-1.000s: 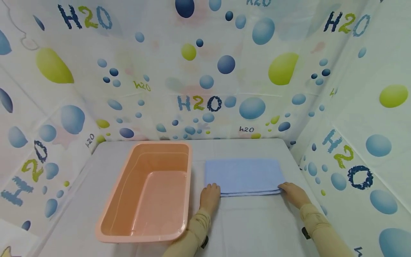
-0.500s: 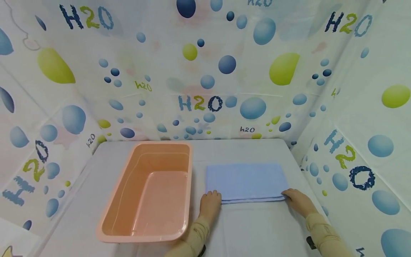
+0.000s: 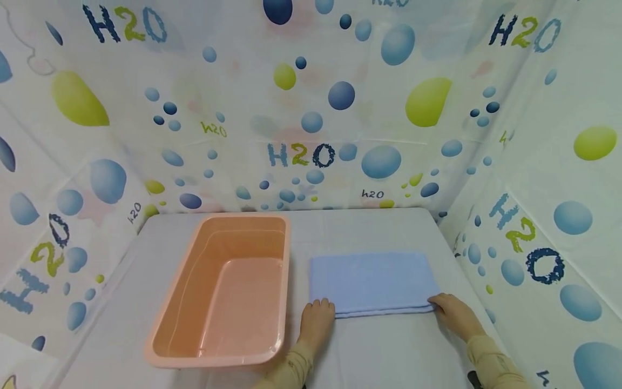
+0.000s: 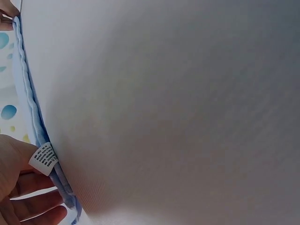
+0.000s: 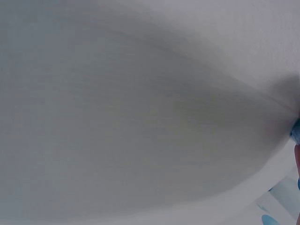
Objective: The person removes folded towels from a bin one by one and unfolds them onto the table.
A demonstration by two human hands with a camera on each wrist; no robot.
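Note:
A folded light-blue towel (image 3: 371,281) lies flat on the white-covered table, its layered edge toward me. At its near left corner my left hand (image 3: 317,324) grips the edge. In the left wrist view the left hand (image 4: 28,192) has its thumb on one side of the towel edge and fingers on the other, beside a white printed label (image 4: 44,158). My right hand (image 3: 455,313) pinches the near right corner. Only a sliver of towel (image 5: 296,131) and a fingertip show at the margin of the right wrist view.
A peach plastic basin (image 3: 286,281) stands left of the towel, close to my left forearm; nothing shows inside it. Patterned curtains (image 3: 311,97) with bubbles and H2O lettering enclose the table (image 3: 379,351) at the back and sides.
Both hands have drawn the towel toward me over the table, still holding its near corners. The right hand has also shifted slightly right. The basin has stayed put.

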